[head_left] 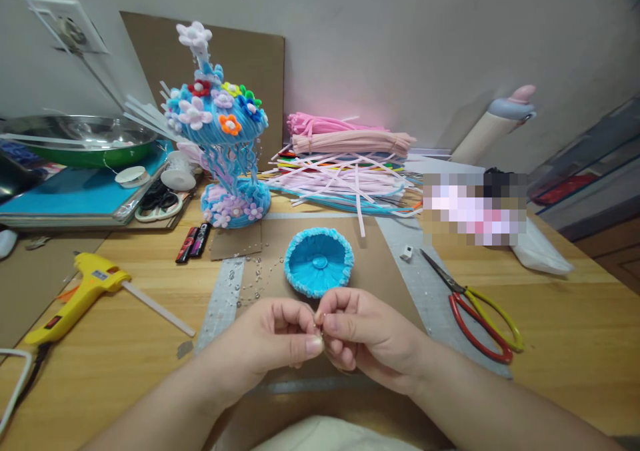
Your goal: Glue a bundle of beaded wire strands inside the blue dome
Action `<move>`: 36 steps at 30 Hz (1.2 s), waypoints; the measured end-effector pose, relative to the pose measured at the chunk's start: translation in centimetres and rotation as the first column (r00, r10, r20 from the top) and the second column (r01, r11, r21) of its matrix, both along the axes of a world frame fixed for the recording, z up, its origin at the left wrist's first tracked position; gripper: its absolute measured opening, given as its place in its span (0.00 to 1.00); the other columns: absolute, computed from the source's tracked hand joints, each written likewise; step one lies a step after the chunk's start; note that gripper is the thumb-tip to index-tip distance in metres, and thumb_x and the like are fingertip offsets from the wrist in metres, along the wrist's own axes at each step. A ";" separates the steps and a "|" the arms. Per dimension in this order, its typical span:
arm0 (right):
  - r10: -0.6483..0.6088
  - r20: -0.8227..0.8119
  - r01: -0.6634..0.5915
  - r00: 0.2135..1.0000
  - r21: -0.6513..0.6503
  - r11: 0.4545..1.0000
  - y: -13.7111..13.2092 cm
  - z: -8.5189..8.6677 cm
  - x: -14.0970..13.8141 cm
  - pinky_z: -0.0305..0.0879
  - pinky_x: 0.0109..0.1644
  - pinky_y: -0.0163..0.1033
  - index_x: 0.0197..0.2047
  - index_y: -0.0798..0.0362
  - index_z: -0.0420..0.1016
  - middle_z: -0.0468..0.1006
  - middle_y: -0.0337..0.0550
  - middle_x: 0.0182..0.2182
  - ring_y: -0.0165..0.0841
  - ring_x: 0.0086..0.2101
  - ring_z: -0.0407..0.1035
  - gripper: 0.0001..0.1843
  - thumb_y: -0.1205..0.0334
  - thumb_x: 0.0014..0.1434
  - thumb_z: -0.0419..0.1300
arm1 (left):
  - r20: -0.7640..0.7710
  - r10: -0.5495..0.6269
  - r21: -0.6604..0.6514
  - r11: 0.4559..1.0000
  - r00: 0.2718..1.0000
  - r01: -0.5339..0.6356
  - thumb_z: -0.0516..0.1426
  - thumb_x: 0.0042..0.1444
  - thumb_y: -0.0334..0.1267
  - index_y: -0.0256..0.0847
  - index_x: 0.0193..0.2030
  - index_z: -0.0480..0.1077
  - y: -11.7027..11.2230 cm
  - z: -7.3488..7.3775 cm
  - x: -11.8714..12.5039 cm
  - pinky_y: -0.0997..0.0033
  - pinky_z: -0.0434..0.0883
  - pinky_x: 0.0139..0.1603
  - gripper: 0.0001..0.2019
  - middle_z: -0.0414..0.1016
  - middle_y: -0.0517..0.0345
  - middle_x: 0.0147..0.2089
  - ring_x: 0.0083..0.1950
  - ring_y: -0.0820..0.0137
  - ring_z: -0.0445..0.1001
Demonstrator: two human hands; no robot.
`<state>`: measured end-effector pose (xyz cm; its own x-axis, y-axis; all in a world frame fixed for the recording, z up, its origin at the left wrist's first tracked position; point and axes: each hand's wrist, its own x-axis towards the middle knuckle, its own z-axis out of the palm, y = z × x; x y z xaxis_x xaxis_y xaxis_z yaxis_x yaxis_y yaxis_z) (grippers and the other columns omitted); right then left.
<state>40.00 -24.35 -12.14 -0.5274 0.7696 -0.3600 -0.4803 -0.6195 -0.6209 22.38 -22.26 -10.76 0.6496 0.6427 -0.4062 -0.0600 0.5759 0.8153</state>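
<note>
Fingertip to fingertip, my left hand (287, 337) and my right hand (357, 331) are both closed in a pinch over the cardboard sheet (385, 264). Something tiny sits between them, too small to make out. Just beyond the fingers a blue fuzzy bowl-shaped piece (319, 264) lies with its hollow side showing, a round button-like disc at its centre. Left of that piece, a thin string of clear beads (257, 274) is strewn over the cardboard.
A yellow glue gun (85, 291) with a glue stick lies at left, scissors (475, 317) at right. Behind stand a blue flower-covered pipe-cleaner lamp shape (220, 131), piled pipe cleaners (345, 171) and a bottle (493, 127). A metal bowl (90, 147) rests at back left.
</note>
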 end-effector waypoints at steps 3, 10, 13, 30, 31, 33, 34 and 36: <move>-0.006 -0.017 0.006 1.000 0.005 1.000 0.0 0.0 0.0 0.55 0.18 0.24 0.28 0.59 0.73 0.71 0.35 0.16 0.20 0.15 0.60 0.14 0.60 0.48 0.72 | 0.015 0.024 0.030 0.999 1.000 -0.025 0.68 0.43 0.40 0.35 0.25 0.70 0.0 0.0 0.3 0.76 0.62 0.31 0.13 0.75 0.59 0.26 0.28 0.75 0.70; -0.036 -0.063 0.034 0.997 -0.025 0.999 0.1 0.1 -0.1 0.53 0.19 0.24 0.28 0.59 0.70 0.70 0.35 0.17 0.19 0.16 0.59 0.14 0.61 0.50 0.71 | -0.007 0.078 0.245 0.967 0.997 -0.074 0.63 0.51 0.38 0.36 0.27 0.68 -0.3 -0.3 0.5 0.64 0.68 0.42 0.10 0.77 0.54 0.31 0.37 0.65 0.75; -0.052 -0.070 0.050 0.996 -0.020 0.999 0.1 0.1 -0.2 0.54 0.19 0.24 0.29 0.58 0.69 0.70 0.35 0.17 0.19 0.15 0.60 0.14 0.61 0.50 0.71 | -0.098 0.105 0.303 0.950 0.990 -0.070 0.63 0.50 0.39 0.36 0.26 0.68 -0.2 -0.3 0.4 0.64 0.67 0.41 0.11 0.76 0.53 0.30 0.35 0.65 0.73; -0.148 0.060 0.139 0.987 0.130 0.982 0.1 -0.3 -0.3 0.54 0.19 0.24 0.26 0.58 0.71 0.70 0.35 0.15 0.20 0.15 0.60 0.16 0.56 0.49 0.70 | -0.056 0.017 0.192 0.981 0.998 -0.006 0.63 0.50 0.45 0.35 0.30 0.69 -0.5 -0.4 1.0 0.76 0.56 0.26 0.14 0.71 0.57 0.28 0.27 0.76 0.60; -0.145 0.077 0.132 0.986 0.147 0.980 0.2 -0.3 -0.2 0.54 0.19 0.24 0.27 0.58 0.71 0.70 0.35 0.16 0.20 0.16 0.59 0.16 0.56 0.50 0.70 | -0.058 0.007 0.176 0.984 0.998 0.003 0.63 0.50 0.46 0.35 0.30 0.69 -0.5 -0.4 0.9 0.76 0.55 0.26 0.15 0.70 0.58 0.28 0.26 0.77 0.58; -0.132 0.134 0.104 0.982 0.200 0.974 0.4 -0.1 0.0 0.55 0.19 0.25 0.29 0.58 0.73 0.70 0.35 0.18 0.20 0.17 0.59 0.15 0.56 0.49 0.70 | -0.043 -0.001 0.138 0.990 0.999 0.007 0.62 0.50 0.47 0.35 0.30 0.69 -0.4 -0.6 0.7 0.75 0.53 0.26 0.15 0.67 0.60 0.25 0.25 0.77 0.56; -0.124 0.172 0.083 0.977 0.231 0.970 0.5 0.0 0.1 0.55 0.19 0.25 0.30 0.58 0.73 0.70 0.35 0.19 0.21 0.17 0.59 0.15 0.56 0.48 0.71 | -0.032 -0.001 0.118 0.993 0.999 0.005 0.62 0.50 0.47 0.35 0.30 0.69 -0.4 -0.6 0.6 0.75 0.53 0.26 0.15 0.65 0.61 0.24 0.24 0.77 0.55; -0.113 0.244 0.042 0.963 0.281 0.959 0.6 0.3 0.2 0.55 0.19 0.26 0.30 0.58 0.73 0.69 0.34 0.19 0.22 0.18 0.59 0.15 0.56 0.47 0.71 | -0.012 0.003 0.089 0.996 1.000 -0.002 0.63 0.49 0.47 0.35 0.30 0.69 -0.4 -0.7 0.5 0.74 0.52 0.26 0.15 0.62 0.63 0.23 0.24 0.77 0.55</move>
<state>40.24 -23.74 -11.80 -0.3801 0.8916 -0.2462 -0.3232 -0.3775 -0.8678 22.88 -22.64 -11.50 0.6430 0.6783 -0.3556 -0.0510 0.5012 0.8638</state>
